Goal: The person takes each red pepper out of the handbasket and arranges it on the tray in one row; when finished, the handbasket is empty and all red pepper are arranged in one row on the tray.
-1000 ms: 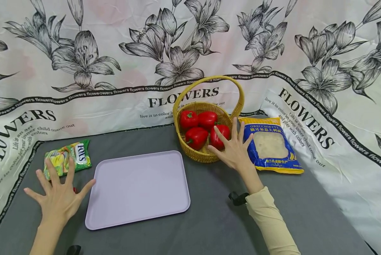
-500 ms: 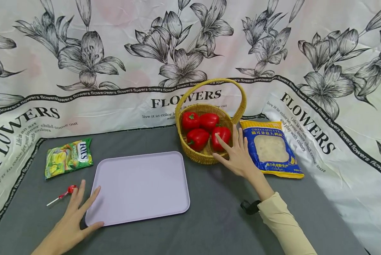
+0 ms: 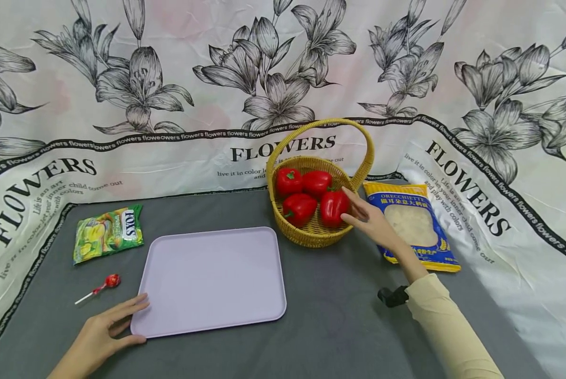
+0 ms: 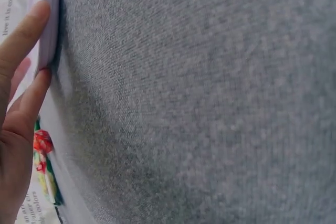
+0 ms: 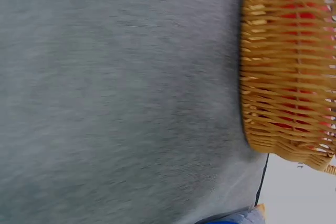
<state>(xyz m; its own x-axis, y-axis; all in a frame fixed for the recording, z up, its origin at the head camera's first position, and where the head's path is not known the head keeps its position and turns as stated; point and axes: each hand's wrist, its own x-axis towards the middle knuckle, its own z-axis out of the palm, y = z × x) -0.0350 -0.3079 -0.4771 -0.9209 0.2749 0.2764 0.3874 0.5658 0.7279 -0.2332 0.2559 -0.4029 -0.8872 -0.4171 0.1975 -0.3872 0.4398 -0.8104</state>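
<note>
My left hand holds the near left corner of the lilac tray, with fingers on its left rim and thumb along the front edge. In the left wrist view, fingertips touch the tray's side wall. My right hand reaches over the right rim of the yellow wicker basket; its thumb and forefinger stand apart by the nearest red bell pepper, and whether they press it cannot be told. Several red bell peppers lie in the basket. The right wrist view shows the woven basket side.
A green candy packet marked FOX'S lies at the left, with a red lollipop in front of it. Right of the basket is a blue and yellow orecchiette bag, partly behind my right hand. Flower-printed cloth backs the grey table.
My left hand has come from above the candy packet and lollipop to the tray corner, its spread fingers closing in. My right hand has shifted slightly right and lower, fingers drawn together.
</note>
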